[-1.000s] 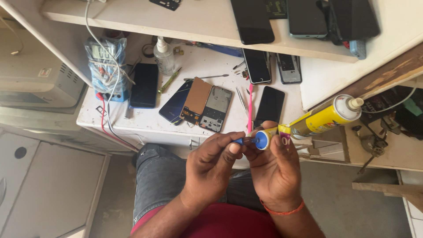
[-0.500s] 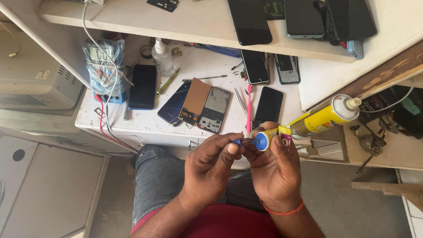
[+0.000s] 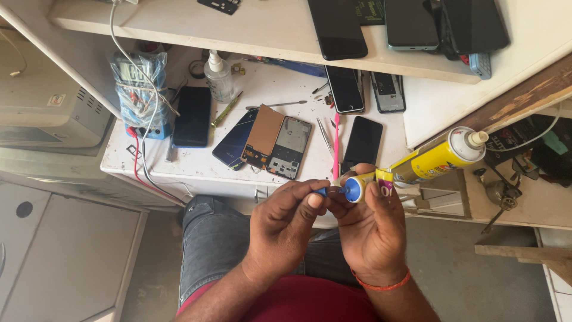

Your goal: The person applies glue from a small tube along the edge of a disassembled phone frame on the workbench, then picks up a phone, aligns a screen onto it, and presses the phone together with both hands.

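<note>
White and cluttered, the surface (image 3: 196, 164) sits beyond the person's knees, with a shelf (image 3: 262, 30) above it. Nearest the camera, both forearms rise from the bottom edge and meet above the lap, wrists bent inward so the knuckles face up. The left hand (image 3: 283, 229) is curled, its thumb and fingertips pinched on a small blue tool (image 3: 325, 191) whose tip points into the blue cap (image 3: 353, 189) of a tube. The right hand (image 3: 372, 229), with an orange band at the wrist, is closed around that tube's blue end, thumb laid along its side; the tube itself is mostly hidden by the fingers. Touching the tube's far end or just behind it, I cannot tell which, a yellow spray can (image 3: 438, 160) lies tilted up to the right.

Farther out on the surface lie an opened phone frame (image 3: 289, 146) beside a brown back panel (image 3: 262, 136), a pink tool (image 3: 336, 146), tweezers (image 3: 325, 136), several dark phones (image 3: 192, 116), a clear bottle (image 3: 218, 76) and a multimeter wrapped in plastic (image 3: 140, 89) with red and black leads. More phones (image 3: 336, 27) rest on the shelf.
</note>
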